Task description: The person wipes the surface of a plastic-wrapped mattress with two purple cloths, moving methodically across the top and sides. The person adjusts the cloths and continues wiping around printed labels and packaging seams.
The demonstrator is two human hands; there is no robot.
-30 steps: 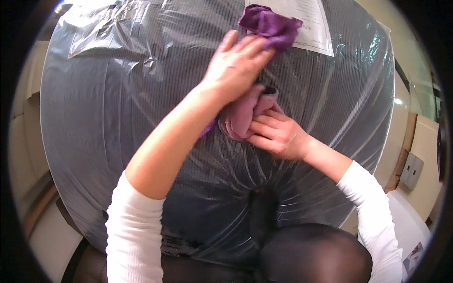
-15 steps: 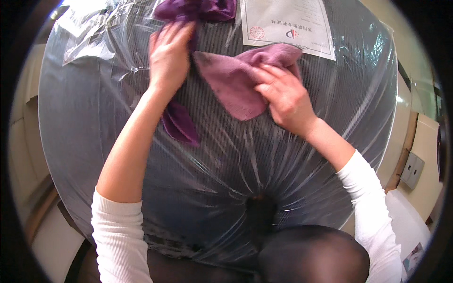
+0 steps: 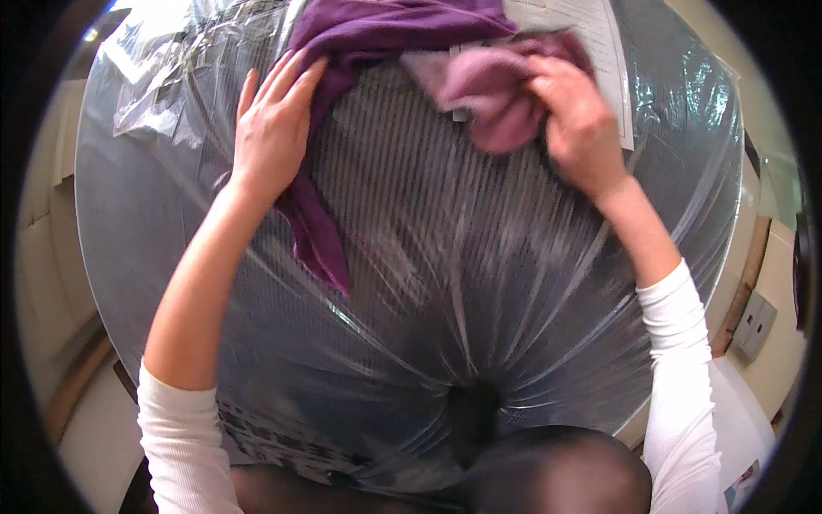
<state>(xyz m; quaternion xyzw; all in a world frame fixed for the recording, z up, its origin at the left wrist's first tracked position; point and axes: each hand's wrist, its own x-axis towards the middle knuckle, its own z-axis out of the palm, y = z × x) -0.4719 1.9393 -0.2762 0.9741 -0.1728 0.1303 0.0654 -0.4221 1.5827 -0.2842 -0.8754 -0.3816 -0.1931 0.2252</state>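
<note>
Two hands are working a purple knitted cloth on the plastic-wrapped bench. Left hand is pressing it with fingers flat and open. Right hand is gripping a bunched fold, fingers closed.

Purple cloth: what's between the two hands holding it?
In the head view, between the left hand and right hand stretches the purple cloth; below it, bare striped table under clear plastic sheet.

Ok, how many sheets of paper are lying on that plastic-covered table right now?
1 for sure: a white printed sheet at the top right of the plastic-covered table, beside the right hand and partly under the purple cloth. More may be hidden beneath the cloth.
</note>
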